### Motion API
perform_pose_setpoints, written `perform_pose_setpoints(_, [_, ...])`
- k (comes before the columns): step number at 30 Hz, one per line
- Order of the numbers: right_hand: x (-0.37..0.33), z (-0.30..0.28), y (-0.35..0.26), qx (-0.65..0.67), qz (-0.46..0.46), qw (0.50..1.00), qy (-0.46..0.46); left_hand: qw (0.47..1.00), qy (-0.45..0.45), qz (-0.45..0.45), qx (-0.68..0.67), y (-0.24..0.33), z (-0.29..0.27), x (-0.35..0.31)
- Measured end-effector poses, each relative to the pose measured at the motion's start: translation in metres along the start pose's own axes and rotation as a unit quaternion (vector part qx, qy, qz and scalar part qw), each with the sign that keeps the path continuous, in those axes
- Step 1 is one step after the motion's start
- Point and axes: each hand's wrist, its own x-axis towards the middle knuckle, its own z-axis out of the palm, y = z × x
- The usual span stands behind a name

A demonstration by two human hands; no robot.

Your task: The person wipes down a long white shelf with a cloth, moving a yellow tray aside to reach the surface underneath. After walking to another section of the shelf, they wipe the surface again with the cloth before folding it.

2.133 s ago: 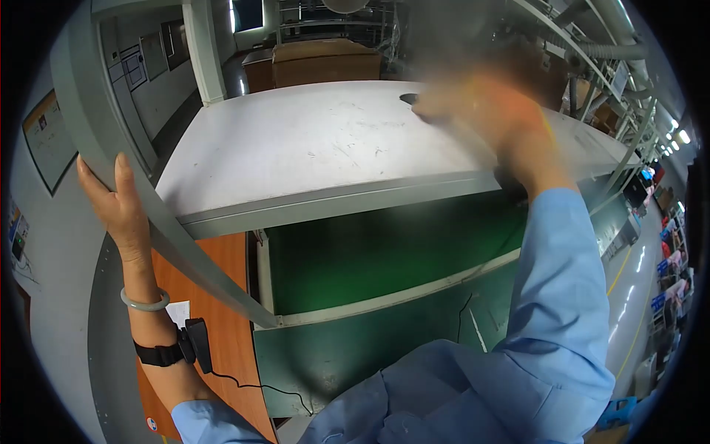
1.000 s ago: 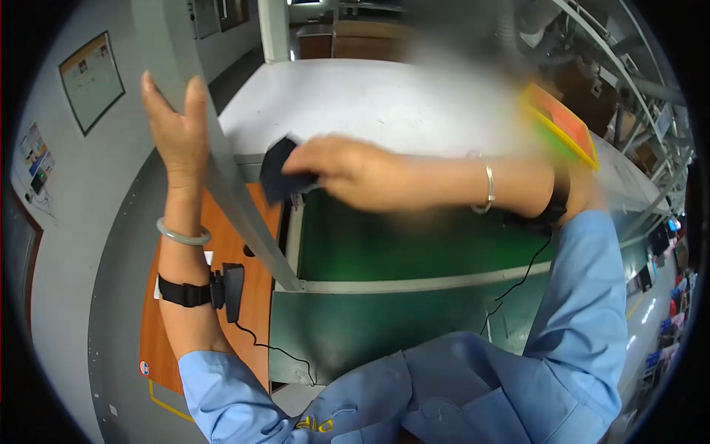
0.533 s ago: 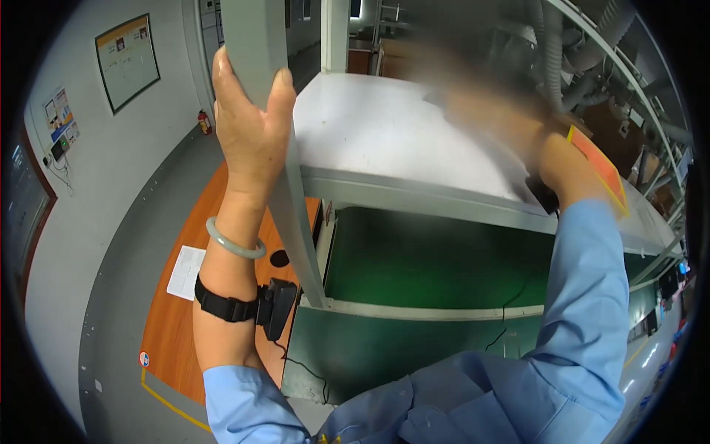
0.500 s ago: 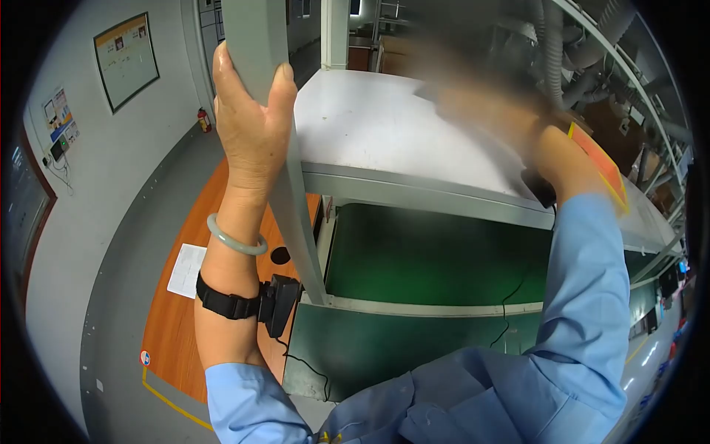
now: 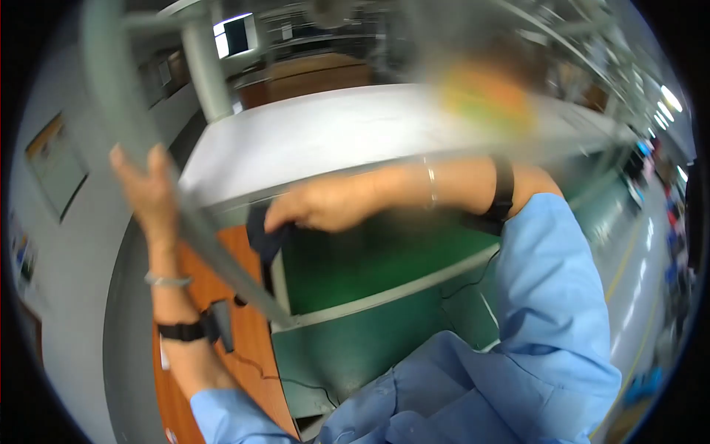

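My left hand [image 5: 151,196] is raised at the left, its thumb and fingers round a grey metal post [image 5: 122,96]. Some of those fingers are hidden behind the post. My right hand [image 5: 325,203] reaches across to the left and pinches a dark cloth [image 5: 265,233]. That cloth hangs against the front edge of a white shelf [image 5: 310,133], close to the post. A blurred orange and yellow patch [image 5: 488,96] shows above the shelf's right part; I cannot make out what it is.
Under the shelf lies a green work surface [image 5: 347,266] with a pale front edge. A wood-coloured table [image 5: 244,355] stands at the lower left. A thin black cable [image 5: 473,277] hangs at the front. A wall with a framed board [image 5: 58,166] is at the left.
My right hand has swept from the shelf's far right to its left front edge, with the cloth now visible. The view has turned right; my left hand stays on the post.
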Motion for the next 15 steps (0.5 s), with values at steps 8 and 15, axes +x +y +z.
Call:
perform_pose_setpoints(8, [-0.284,0.067,-0.064,0.062,0.286,0.938,0.187,0.946,0.026,0.212,0.243,0.078,0.024,0.008])
perform_pose_setpoints(15, [-0.415,0.138,-0.056,0.154,0.334,0.86,0.354,0.857,-0.297,0.415,-0.074,0.337,0.174,-0.034])
